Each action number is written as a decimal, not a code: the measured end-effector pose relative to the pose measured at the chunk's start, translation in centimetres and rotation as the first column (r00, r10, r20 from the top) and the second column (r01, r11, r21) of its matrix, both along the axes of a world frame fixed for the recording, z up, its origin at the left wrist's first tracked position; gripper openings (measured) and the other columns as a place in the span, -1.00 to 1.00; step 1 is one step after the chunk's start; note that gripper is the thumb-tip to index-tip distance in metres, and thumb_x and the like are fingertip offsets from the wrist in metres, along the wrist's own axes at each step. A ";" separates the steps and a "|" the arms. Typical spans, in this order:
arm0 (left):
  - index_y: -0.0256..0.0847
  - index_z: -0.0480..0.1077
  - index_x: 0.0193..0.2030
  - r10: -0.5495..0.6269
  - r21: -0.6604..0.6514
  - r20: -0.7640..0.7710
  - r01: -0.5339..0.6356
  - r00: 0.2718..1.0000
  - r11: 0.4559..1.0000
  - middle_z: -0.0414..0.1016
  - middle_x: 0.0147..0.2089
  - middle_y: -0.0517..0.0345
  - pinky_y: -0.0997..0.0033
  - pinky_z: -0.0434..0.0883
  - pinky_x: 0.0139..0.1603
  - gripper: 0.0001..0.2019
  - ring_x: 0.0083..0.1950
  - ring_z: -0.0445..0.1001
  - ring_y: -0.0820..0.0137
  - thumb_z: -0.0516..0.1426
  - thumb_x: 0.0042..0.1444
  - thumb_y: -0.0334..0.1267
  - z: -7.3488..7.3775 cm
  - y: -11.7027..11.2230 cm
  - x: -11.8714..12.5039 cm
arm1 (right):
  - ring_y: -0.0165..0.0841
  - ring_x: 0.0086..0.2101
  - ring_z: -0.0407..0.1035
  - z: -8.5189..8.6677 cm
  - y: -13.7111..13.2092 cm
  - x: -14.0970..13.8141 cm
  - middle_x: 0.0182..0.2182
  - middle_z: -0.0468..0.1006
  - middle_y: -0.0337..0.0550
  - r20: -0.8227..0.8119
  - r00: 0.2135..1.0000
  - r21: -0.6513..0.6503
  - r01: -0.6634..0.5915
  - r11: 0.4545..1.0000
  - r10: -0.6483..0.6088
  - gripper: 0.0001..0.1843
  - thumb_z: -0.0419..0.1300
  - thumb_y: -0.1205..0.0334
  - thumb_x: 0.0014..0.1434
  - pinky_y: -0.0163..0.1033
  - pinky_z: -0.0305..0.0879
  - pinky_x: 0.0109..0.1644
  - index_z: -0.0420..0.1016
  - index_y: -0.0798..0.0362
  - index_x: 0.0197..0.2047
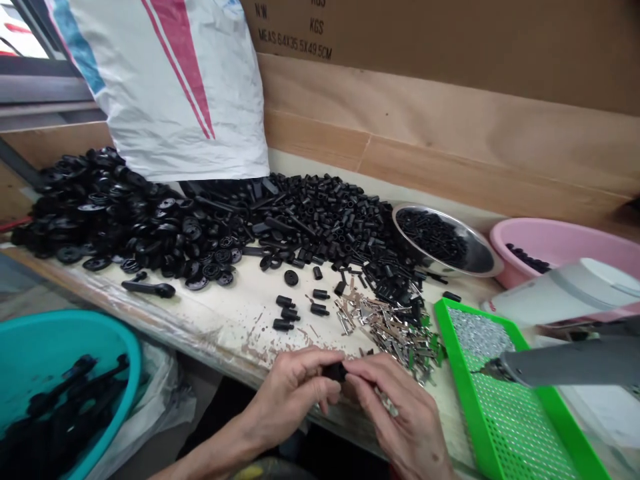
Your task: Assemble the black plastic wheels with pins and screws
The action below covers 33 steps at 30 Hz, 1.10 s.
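A teal basin (pixel 100 327) cut off by the frame holds black plastic handles (pixel 60 400); the left hand (pixel 290 393) and right hand (pixel 395 407) pinch a small black plastic part (pixel 335 372), half-hidden by fingers, above the bench edge; a steel bowl (pixel 480 250) holds black sleeves (pixel 433 237), a pink basin (pixel 565 243) dark pieces (pixel 525 258), and a green perforated tray (pixel 467 393) silver bits (pixel 477 333).

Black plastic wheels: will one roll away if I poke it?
The black plastic wheels look round, so one on edge might roll, but most lie flat and would probably just slide. They're heaped together, so a push could shift neighbours.
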<state>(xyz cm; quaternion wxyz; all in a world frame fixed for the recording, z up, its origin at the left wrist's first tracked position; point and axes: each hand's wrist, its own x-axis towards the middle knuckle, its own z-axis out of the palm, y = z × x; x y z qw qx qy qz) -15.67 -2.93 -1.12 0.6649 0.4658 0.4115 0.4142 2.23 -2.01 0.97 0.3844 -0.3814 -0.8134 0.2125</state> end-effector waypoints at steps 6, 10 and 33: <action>-0.24 0.51 -0.16 0.008 0.059 -0.159 0.002 0.987 0.998 0.43 -0.37 0.19 0.53 0.31 -0.42 -0.81 -0.45 0.35 0.51 0.17 0.05 -0.36 0.1 0.0 -0.6 | -0.39 -0.38 0.40 -0.6 -0.1 -0.2 -0.39 0.47 -0.24 0.104 0.994 -0.109 0.036 0.993 -0.024 -0.91 0.10 0.34 0.30 -0.33 0.30 -0.29 0.38 -0.01 -0.26; -0.20 0.45 -0.22 0.060 0.093 -0.187 -0.043 0.980 0.995 0.25 -0.49 0.32 0.58 0.18 -0.46 -0.88 -0.47 0.18 0.53 0.17 0.07 -0.38 -0.4 -0.1 -0.5 | -0.39 -0.41 0.40 -0.8 -0.6 -0.7 -0.42 0.46 -0.25 0.128 0.989 -0.158 0.099 0.983 -0.079 -0.87 0.07 0.28 0.31 -0.34 0.29 -0.32 0.36 -0.02 -0.31; -0.14 0.56 -0.19 0.236 0.330 -0.242 -0.148 0.941 0.932 0.47 -0.28 0.11 0.47 0.40 -0.25 -0.78 -0.26 0.46 0.38 0.17 0.07 -0.46 -1.4 0.0 0.4 | -0.36 -0.47 0.43 -3.7 -1.7 -1.8 -0.46 0.53 -0.19 -0.038 0.944 -0.460 0.275 0.844 -0.328 -0.72 0.04 0.04 0.30 -0.36 0.36 -0.39 0.42 0.03 -0.30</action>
